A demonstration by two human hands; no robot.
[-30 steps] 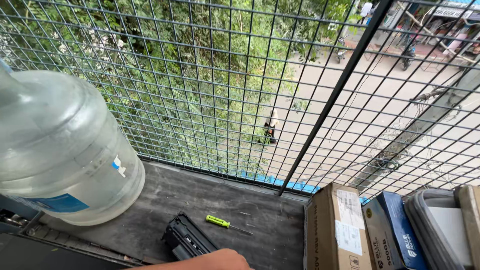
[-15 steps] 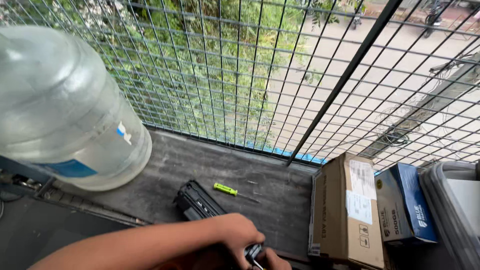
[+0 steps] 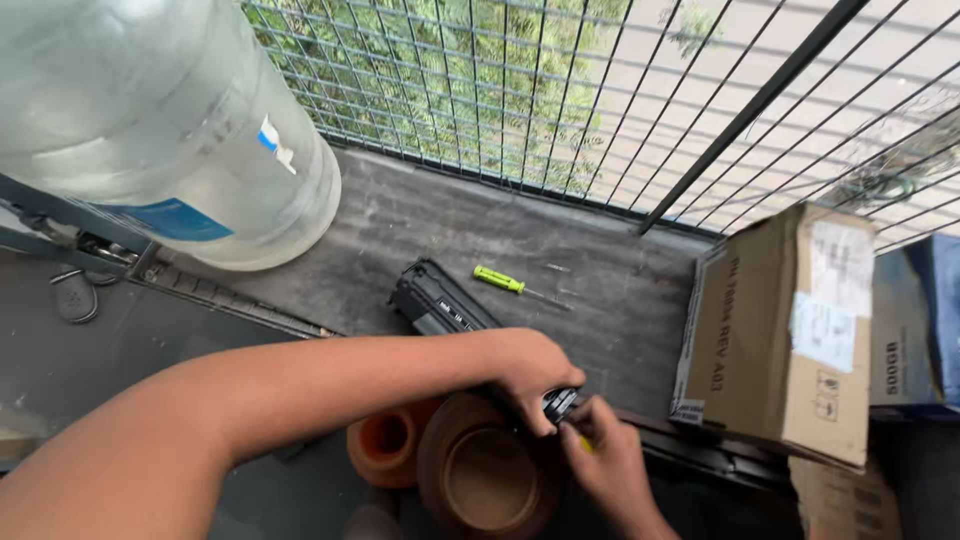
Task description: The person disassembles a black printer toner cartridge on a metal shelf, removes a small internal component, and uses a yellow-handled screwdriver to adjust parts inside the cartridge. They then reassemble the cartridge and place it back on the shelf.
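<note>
A long black printer cartridge (image 3: 437, 301) lies on the dark ledge inside the wire grille. My left hand (image 3: 527, 372) grips its near end from above. My right hand (image 3: 603, 456) pinches something small and yellow against that same end; what it is stays mostly hidden by the fingers. A screwdriver with a bright green handle (image 3: 501, 281) lies loose on the ledge just beyond the cartridge, apart from both hands.
A big clear water jug (image 3: 150, 120) stands at the left. Two terracotta pots (image 3: 478, 478) sit under my hands. A brown cardboard box (image 3: 785, 330) and a blue box (image 3: 915, 330) stand at the right. The wire grille (image 3: 560, 100) closes the far side.
The view has tilted down and closer. My left arm reached in over the cartridge, and now both hands are at its near end.
</note>
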